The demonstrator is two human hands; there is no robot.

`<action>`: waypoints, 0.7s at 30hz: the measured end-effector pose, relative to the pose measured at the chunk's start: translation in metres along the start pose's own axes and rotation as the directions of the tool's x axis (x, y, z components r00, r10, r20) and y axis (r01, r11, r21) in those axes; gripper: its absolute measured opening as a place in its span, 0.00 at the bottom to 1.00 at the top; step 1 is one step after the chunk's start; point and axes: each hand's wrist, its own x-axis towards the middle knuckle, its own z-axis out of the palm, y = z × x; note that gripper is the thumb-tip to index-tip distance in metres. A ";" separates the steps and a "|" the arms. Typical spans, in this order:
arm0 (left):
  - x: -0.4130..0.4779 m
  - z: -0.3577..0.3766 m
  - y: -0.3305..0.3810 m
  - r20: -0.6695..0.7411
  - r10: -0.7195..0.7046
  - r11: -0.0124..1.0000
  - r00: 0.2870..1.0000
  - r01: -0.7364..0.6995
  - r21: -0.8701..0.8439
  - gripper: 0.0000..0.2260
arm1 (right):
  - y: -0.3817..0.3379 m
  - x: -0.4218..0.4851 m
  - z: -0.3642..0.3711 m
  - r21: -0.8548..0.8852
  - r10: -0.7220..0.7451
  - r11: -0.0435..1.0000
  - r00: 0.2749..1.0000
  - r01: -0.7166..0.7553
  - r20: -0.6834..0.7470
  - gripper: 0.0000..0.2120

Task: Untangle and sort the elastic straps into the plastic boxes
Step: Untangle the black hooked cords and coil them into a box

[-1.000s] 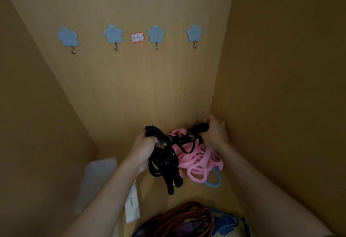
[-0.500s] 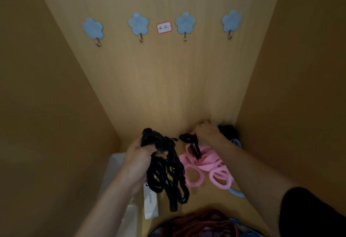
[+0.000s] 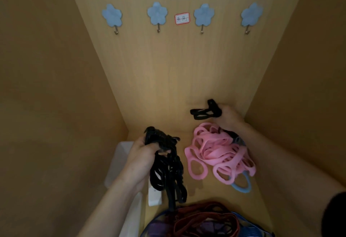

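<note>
My left hand grips a tangled bunch of black elastic straps that hangs down over the shelf. My right hand holds a smaller black strap up near the back right corner, apart from the bunch. A pile of pink straps lies on the shelf below my right hand, with a light blue loop sticking out under it. A translucent plastic box stands at the left, partly hidden by my left arm.
I am working inside a wooden cabinet with close side walls. Several blue flower hooks and a small label are on the back wall. A heap of dark red and blue straps lies nearest me. A white tag hangs by the black bunch.
My right hand has pulled a small black strap away from the bunch, up and to the right. My left hand keeps the black bunch. The view has shifted leftwards.
</note>
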 end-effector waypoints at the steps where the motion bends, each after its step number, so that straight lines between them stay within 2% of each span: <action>1: 0.000 0.004 0.000 0.020 0.002 1.000 1.000 -0.001 -0.010 0.07 | 0.000 -0.001 -0.006 0.042 0.020 0.999 0.999 -0.019 -0.035 0.17; 3: 0.002 0.013 0.000 0.070 0.002 1.000 0.998 0.000 -0.028 0.06 | -0.005 -0.009 -0.018 0.167 0.057 0.985 0.992 -0.038 -0.112 0.10; 5: 0.008 0.020 -0.003 0.088 0.000 0.999 0.996 0.004 -0.048 0.06 | -0.013 -0.025 -0.028 0.423 0.082 0.906 0.991 -0.031 -0.103 0.05; 7: 0.013 0.028 -0.004 0.102 -0.006 0.998 0.995 0.012 -0.057 0.07 | -0.023 -0.049 -0.038 0.660 0.100 0.747 0.995 -0.074 -0.002 0.11; 9: 0.016 0.037 -0.004 0.128 -0.015 0.999 0.992 0.021 -0.047 0.07 | -0.032 -0.076 -0.048 0.795 0.068 0.591 0.990 -0.137 0.120 0.15; 12: 0.022 0.053 -0.001 0.147 -0.081 0.993 0.986 0.093 -0.076 0.08 | -0.044 -0.114 -0.063 0.904 -0.015 0.362 0.968 -0.228 0.250 0.22; 14: 0.027 0.063 0.002 0.206 -0.166 0.964 0.964 0.202 -0.172 0.07 | -0.051 -0.134 -0.070 0.927 -0.092 0.307 0.962 -0.217 0.256 0.23; 16: 0.031 0.075 0.006 0.300 -0.162 0.945 0.940 0.235 -0.226 0.08 | -0.059 -0.149 -0.073 0.910 -0.111 0.380 0.968 -0.169 0.226 0.17; 19: 0.027 0.093 0.013 0.437 -0.074 0.951 0.896 0.195 -0.238 0.10 | -0.068 -0.160 -0.075 0.728 -0.085 0.685 0.993 0.001 0.079 0.08; 21: 0.025 0.102 0.013 0.485 -0.071 0.948 0.871 0.210 -0.238 0.16 | -0.069 -0.162 -0.076 0.571 -0.117 0.811 0.992 0.125 -0.051 0.04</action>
